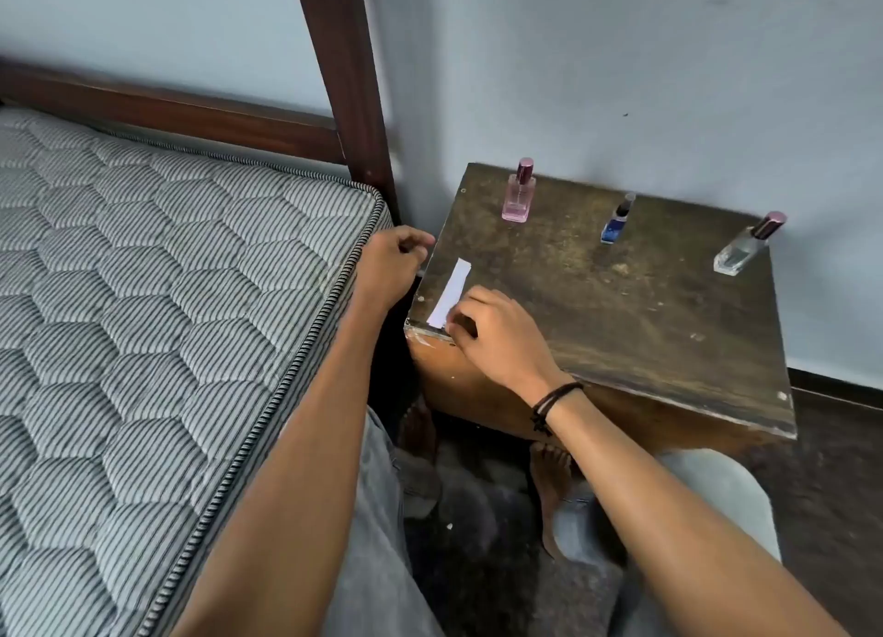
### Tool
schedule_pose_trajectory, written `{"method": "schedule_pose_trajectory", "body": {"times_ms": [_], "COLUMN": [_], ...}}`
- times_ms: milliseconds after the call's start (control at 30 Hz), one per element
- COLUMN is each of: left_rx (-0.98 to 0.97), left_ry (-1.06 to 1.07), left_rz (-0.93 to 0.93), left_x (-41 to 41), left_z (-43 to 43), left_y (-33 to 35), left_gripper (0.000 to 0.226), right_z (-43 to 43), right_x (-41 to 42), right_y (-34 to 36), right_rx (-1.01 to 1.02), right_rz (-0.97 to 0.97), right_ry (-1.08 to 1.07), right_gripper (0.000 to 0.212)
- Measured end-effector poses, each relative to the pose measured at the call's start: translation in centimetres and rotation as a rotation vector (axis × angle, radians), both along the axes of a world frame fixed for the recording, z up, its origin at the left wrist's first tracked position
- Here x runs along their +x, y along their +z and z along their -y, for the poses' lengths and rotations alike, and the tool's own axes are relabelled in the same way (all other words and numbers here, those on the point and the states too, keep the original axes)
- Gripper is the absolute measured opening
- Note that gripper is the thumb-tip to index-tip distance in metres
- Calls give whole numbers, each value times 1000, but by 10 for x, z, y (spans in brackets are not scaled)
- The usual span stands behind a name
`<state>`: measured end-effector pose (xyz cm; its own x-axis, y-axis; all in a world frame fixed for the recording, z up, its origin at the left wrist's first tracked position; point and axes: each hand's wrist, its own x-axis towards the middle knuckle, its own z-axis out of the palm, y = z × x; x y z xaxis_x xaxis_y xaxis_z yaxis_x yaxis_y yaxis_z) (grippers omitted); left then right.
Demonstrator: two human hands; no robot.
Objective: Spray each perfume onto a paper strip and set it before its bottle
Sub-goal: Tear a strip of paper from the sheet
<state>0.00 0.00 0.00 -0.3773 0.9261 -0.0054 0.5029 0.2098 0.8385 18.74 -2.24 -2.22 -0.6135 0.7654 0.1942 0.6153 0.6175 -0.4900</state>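
Three perfume bottles stand along the back of a worn wooden bedside table (621,311): a pink one (518,192) at the left, a small blue one (616,220) in the middle, and a clear one with a dark cap (745,247) at the right. A white paper strip (451,290) lies at the table's front left corner. My right hand (487,330) pinches the strip's near end at the table edge. My left hand (394,263) hovers beside the table's left edge, fingers curled, holding nothing visible.
A quilted striped mattress (143,302) on a dark wooden bed frame (349,87) lies close to the left of the table. A pale wall stands right behind the bottles. My knees and bare feet are below the table's front edge.
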Motion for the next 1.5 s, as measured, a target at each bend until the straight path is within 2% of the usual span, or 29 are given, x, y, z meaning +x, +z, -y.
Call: {"method": "schedule_pose_trajectory", "body": {"times_ms": [100,233,367,533,633,900,1500], "left_rx": [-24,-37,-45,-53,-75,-79,-140], "left_ry": [-51,-111,-137,-138,-152,-187,-179], "left_rz": [-74,-91,-112,-145,-189,-193,-260], "left_x": [-3,-6,-10,-10,-10,-6,-10], "left_z": [-14,-29,-38,-40,-40,-38,-31], "left_y": [-2,-7,-9,-8,-12,-14,-17], "left_gripper": [22,17,15,13,13,15,16], "right_z": [-11,-13,-15,-20,-22,-20,-18], "right_x": [-9,-20,-21,-17,-15,-14,-16], "right_y": [-2,-4,-15,-22,-22,-23,-23], "right_rx": [-22,69,114,68,42,34,70], "right_rz": [-73,-122,-61,-30,-17,-35,-83], "right_ry": [-29,1,30,36,25,28,13], "right_gripper": [9,2,12,30,33,17,12]}}
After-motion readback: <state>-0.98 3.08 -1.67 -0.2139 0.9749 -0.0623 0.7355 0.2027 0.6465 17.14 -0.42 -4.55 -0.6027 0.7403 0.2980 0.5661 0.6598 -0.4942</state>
